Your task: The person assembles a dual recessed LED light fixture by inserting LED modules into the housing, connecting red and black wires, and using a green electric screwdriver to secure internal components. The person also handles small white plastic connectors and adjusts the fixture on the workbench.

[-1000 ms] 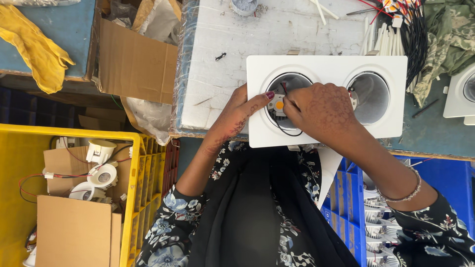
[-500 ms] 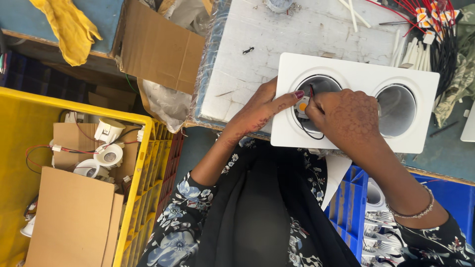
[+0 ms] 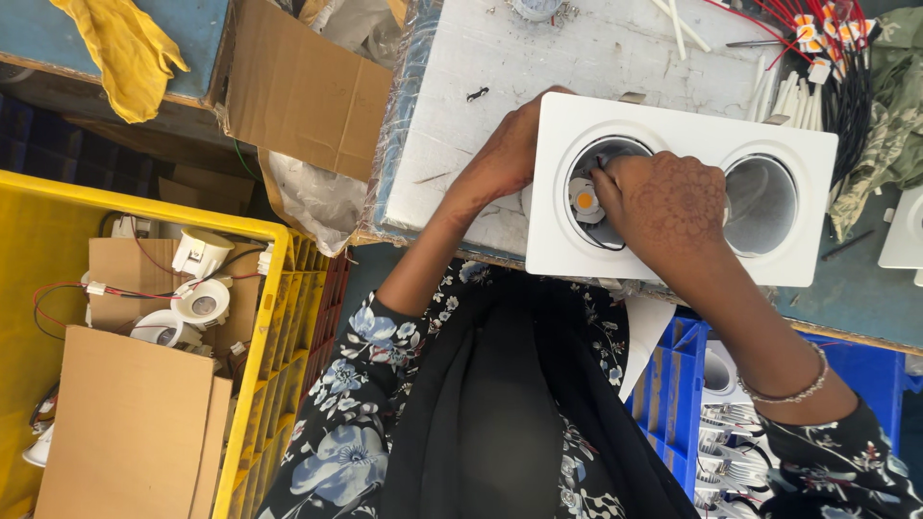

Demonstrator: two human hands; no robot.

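Observation:
A white rectangular twin downlight housing [image 3: 673, 130] lies on the bench edge, with two round openings. My left hand [image 3: 505, 154] grips its left side, fingers partly hidden behind the frame. My right hand [image 3: 663, 207] reaches into the left opening, fingertips beside a small round LED module with an orange centre [image 3: 584, 200] and a thin black wire. Whether the fingers pinch the module or the wire I cannot tell. The right opening [image 3: 760, 204] is empty.
A white board [image 3: 538, 67] covers the bench. Red and black wires with connectors [image 3: 832, 53] lie at the top right. A yellow crate [image 3: 255, 317] on the left holds cardboard and white lamps. A blue crate [image 3: 678, 384] sits below. Cardboard box [image 3: 303, 91], yellow cloth [image 3: 125, 48].
My left hand has slid from the opening to the housing's left edge. My right hand stays in the left opening. The view has shifted, so the housing sits further right.

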